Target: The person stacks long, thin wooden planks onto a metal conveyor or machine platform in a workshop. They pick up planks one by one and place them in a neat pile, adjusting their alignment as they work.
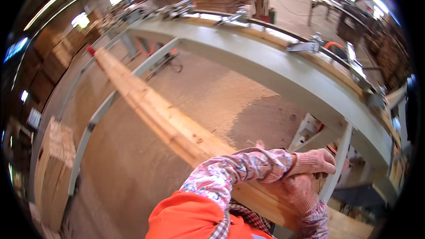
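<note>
Both your gloved hands meet at the near end of a long wooden plank.

Your left hand [312,161] lies clenched over the top of the plank [177,128]; your right hand [299,190], just beneath it, grasps the same board. The plank runs away from your grip, up and left, beside the grey steel frame [283,73], above the sawdust-covered floor [133,172].
</note>
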The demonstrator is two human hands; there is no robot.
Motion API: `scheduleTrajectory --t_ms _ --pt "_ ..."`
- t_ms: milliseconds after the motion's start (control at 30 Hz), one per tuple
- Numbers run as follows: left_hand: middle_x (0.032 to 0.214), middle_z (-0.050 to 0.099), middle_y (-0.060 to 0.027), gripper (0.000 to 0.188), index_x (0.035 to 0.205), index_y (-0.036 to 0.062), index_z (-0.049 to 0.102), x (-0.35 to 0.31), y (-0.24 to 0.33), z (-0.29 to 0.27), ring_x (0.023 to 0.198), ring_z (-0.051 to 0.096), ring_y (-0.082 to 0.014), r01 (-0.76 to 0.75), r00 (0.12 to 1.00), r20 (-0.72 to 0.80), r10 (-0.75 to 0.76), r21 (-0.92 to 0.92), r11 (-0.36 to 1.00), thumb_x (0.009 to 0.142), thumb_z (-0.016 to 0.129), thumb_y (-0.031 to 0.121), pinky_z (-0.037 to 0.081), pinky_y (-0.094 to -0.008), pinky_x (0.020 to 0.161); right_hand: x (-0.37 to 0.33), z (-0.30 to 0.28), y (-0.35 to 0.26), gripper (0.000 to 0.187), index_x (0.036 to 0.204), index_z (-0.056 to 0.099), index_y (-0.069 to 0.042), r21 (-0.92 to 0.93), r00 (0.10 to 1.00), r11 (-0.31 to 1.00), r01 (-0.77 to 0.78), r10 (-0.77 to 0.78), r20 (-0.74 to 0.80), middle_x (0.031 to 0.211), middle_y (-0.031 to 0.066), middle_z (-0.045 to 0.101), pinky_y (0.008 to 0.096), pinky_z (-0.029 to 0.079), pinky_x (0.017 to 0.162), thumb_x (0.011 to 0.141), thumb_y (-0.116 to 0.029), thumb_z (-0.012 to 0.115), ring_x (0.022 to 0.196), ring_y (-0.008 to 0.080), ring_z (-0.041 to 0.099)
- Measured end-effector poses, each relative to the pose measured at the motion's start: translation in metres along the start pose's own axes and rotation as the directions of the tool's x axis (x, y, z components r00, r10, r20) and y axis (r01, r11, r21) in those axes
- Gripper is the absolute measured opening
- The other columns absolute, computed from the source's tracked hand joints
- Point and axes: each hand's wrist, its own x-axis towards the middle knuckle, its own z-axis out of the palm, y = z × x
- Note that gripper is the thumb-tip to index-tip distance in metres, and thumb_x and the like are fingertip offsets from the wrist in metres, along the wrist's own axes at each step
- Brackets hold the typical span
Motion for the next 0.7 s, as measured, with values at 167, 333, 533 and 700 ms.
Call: scheduleTrajectory --t_ms 167,333,533,700 --pt "0.079 0.068 -0.0055 0.021 0.106 0.0071 0.072 -0.023 0.0 -0.017 0.071 0.065 -0.0219 -0.105 0.976 -0.117 0.185 0.49 0.865 0.088 0.067 0.017 0.054 -0.0344 0.064 0.003 0.014 -0.005 0.023 0.091 0.074 -0.006 0.235 0.994 0.967 -0.098 0.108 -0.029 0.08 0.0144 0.072 0.0421 0.054 0.065 0.089 -0.029 0.069 0.073 0.0319 0.07" --pt "0.087 0.064 -0.0031 0.018 0.096 0.0195 0.07 -0.094 0.015 -0.042 0.082 0.066 -0.0283 -0.202 0.731 0.175 0.659 0.979 -0.035 0.079 0.07 0.026 0.055 -0.0386 0.067 0.0 0.019 0.001 0.025 0.094 0.076 -0.006 0.425 0.958 0.864 -0.27 0.287 0.024 0.08 0.0148 0.073 0.0408 0.054 0.065 0.093 -0.03 0.067 0.073 0.0313 0.071" --pt "0.092 0.068 -0.0054 0.019 0.088 0.0174 0.069 -0.122 -0.019 -0.076 0.092 0.07 -0.0288 0.027 0.996 -0.044 0.077 0.977 0.21 0.09 0.06 0.035 0.054 -0.0552 0.081 -0.025 0.02 0.04 0.024 0.093 0.077 -0.003 0.123 0.788 0.798 -0.59 0.535 0.306 0.079 0.0153 0.073 0.0362 0.051 0.064 0.096 -0.024 0.065 0.067 0.0241 0.069" --pt "0.107 0.075 -0.0174 0.053 0.106 0.0084 0.078 -0.12 -0.016 -0.082 0.107 0.07 -0.0338 0.257 0.88 0.054 -0.471 0.781 0.57 0.1 0.047 0.051 0.047 -0.0543 0.099 -0.025 0.025 0.041 0.035 0.09 0.075 -0.005 0.169 0.48 0.485 -0.858 0.641 0.599 0.072 0.0175 0.069 0.0396 0.051 0.063 0.095 -0.038 0.065 0.064 0.029 0.066"
